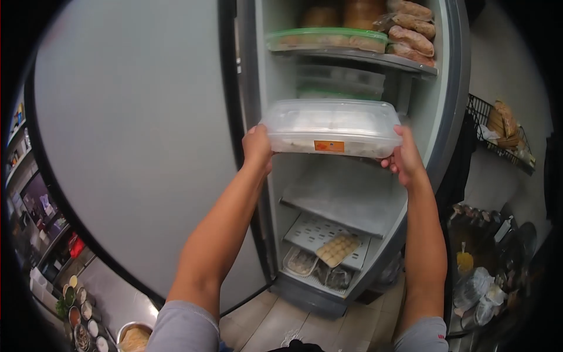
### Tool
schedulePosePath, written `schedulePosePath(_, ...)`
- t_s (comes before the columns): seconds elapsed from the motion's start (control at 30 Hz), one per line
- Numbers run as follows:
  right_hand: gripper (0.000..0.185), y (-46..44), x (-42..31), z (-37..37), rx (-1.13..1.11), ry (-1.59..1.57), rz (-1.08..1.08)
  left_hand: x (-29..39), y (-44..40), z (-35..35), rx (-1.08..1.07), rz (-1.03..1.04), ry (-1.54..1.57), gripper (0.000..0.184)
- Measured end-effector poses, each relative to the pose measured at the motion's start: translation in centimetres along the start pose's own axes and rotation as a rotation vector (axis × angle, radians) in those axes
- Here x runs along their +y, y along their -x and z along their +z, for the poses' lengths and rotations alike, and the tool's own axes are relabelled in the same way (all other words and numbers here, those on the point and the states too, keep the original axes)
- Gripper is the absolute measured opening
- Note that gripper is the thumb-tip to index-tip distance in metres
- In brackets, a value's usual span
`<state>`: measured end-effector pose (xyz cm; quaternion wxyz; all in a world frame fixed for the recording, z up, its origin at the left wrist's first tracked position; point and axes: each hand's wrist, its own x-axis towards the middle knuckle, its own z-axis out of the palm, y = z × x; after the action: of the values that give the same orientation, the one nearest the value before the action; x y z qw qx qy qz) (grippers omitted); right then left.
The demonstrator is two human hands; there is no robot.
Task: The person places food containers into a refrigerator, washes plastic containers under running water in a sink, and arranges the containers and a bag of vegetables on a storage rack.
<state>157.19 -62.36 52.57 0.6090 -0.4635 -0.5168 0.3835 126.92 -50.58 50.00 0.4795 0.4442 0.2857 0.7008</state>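
Left grip [256, 146] and right grip [406, 154]: closed on opposite short ends of a clear, rectangular, lidded plastic container [334, 120], held before the opening of a tall, grey-framed refrigerator [456, 94]. The two-ended hold presumably keeps the broad container level and shares its weight. At 12 o'clock, a flat, green-rimmed plastic box [325, 40] lies on a grey upper shelf [410, 66]; at 1 o'clock, brown bagged items [412, 38] are stacked, likely to save width. At 6 o'clock, a tray of pale, round pieces [338, 249] lies askew on a white, perforated shelf [308, 232]. Edges: in this view the grey jamb [247, 76] stands just beside the left grip, at 9 o'clock. Room shows beneath the container; the large, grey door [135, 129], beyond 9 o'clock, is swung open. Contact behind cannot be told
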Motion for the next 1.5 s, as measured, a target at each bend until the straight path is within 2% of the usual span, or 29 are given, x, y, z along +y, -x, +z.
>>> schedulePosePath(0.07,0.069,-3.1,0.1,-1.2,0.033,0.066,0.018,-1.4,-3.3,2.3,-0.017,-0.039,-0.031,0.037)
schedulePosePath(0.13,0.072,-5.1,0.9,-1.6,0.060,0.126,0.048,-2.7,-6.1,3.8,0.225,-0.035,-0.234,0.039)
schedulePosePath(0.17,0.065,-5.8,1.4,-1.4,0.082,0.125,0.088,-3.3,-6.9,4.5,0.271,-0.040,-0.271,0.049)
schedulePosePath(0.2,0.059,-6.5,1.8,-1.2,0.104,0.124,0.127,-3.5,-7.3,5.0,0.271,-0.043,-0.270,0.049)
schedulePosePath(0.37,0.058,-7.3,3.2,-1.0,0.123,0.154,0.165,-6.2,-10.1,6.3,0.494,-0.048,-0.565,0.071)
schedulePosePath(0.4,0.058,-7.1,3.1,-0.9,0.139,0.212,0.166,-6.2,-9.9,6.5,0.500,-0.056,-0.562,0.071)
schedulePosePath(0.47,0.062,-7.1,3.7,-0.8,0.185,0.291,0.161,-5.9,-9.2,6.7,0.346,-0.043,-0.699,0.074)
schedulePosePath(0.53,0.065,-6.5,3.4,-0.2,0.226,0.370,0.145,-5.2,-7.8,7.0,0.340,-0.077,-0.672,0.074)
schedulePosePath(0.57,0.067,-6.2,3.0,0.2,0.277,0.520,0.121,-4.7,-7.0,6.9,0.327,-0.104,-0.649,0.075)
schedulePosePath(0.6,0.069,-5.8,2.7,0.7,0.331,0.666,0.098,-4.7,-5.9,6.2,0.302,-0.076,-0.609,0.071)
schedulePosePath(0.63,0.069,-6.2,3.3,0.5,0.328,0.664,0.094,-5.1,-4.2,5.2,0.275,-0.046,-0.571,0.067)
schedulePosePath(0.7,0.075,-7.7,5.0,-0.2,0.433,0.792,-0.035,-4.8,2.5,1.0,0.099,0.494,-0.722,0.051)
schedulePosePath(0.73,0.075,-7.4,4.4,0.1,0.434,0.786,-0.045,-1.5,7.4,-1.1,-0.068,0.499,-0.656,0.039)
schedulePosePath(0.77,0.078,-6.8,3.8,0.6,0.407,0.808,0.024,0.8,11.3,-3.8,-0.089,0.593,-0.727,0.030)
schedulePosePath(0.83,0.082,-6.2,3.2,1.0,0.382,0.816,0.100,6.6,17.0,-9.0,0.069,0.872,-0.645,0.014)
schedulePosePath(0.9,0.079,-5.9,3.5,0.7,0.495,0.971,0.108,12.8,19.7,-16.3,0.377,1.232,-0.588,0.025)
schedulePosePath(0.93,0.079,-3.9,3.9,1.9,0.493,0.968,0.118,16.6,21.3,-17.6,0.535,1.308,-0.373,0.031)
schedulePosePath(0.97,0.074,-1.2,4.3,3.9,0.539,0.836,-0.012,20.0,22.0,-21.6,0.658,1.329,-0.441,0.038)
schedulePosePath(1.0,0.070,1.6,4.7,5.9,0.580,0.703,-0.151,23.1,22.8,-25.6,0.851,1.192,-0.552,0.044)
schedulePosePath(1.03,0.054,3.9,7.3,8.3,0.491,0.617,-0.270,25.7,21.8,-31.6,0.931,1.177,-0.589,0.044)
schedulePosePath(1.07,0.043,7.4,10.3,11.9,0.260,0.396,-0.370,27.6,20.3,-39.5,0.914,1.026,-0.733,0.046)
schedulePosePath(1.1,0.037,10.8,14.1,15.0,0.104,0.462,-0.217,29.2,18.2,-47.9,0.756,0.562,-0.621,0.053)
schedulePosePath(1.13,0.038,14.6,17.3,18.0,-0.117,0.572,-0.400,29.7,21.7,-38.2,0.775,0.200,-0.586,0.062)
schedulePosePath(1.17,0.041,18.4,19.3,20.7,-0.381,0.702,-0.046,28.7,19.1,-44.5,0.609,0.064,-0.577,0.076)
schedulePosePath(1.2,0.045,21.8,22.5,23.0,-0.509,0.754,0.003,26.7,17.6,-46.1,0.454,0.193,-0.528,0.071)
schedulePosePath(1.23,0.048,24.3,29.4,24.9,-0.557,0.773,-0.063,25.7,18.4,-43.6,0.442,0.233,-0.461,0.072)
schedulePosePath(1.27,0.042,27.8,31.2,26.0,-0.682,0.761,0.058,26.9,20.2,-43.5,0.392,0.047,-0.605,0.078)
schedulePosePath(1.37,0.055,36.6,35.4,27.2,-0.858,0.695,0.065,27.2,24.2,-41.4,0.312,0.092,-0.636,0.077)
schedulePosePath(1.5,0.062,42.5,37.4,25.0,-0.980,0.767,0.066,27.1,29.5,-40.0,-0.046,0.240,-0.737,0.073)
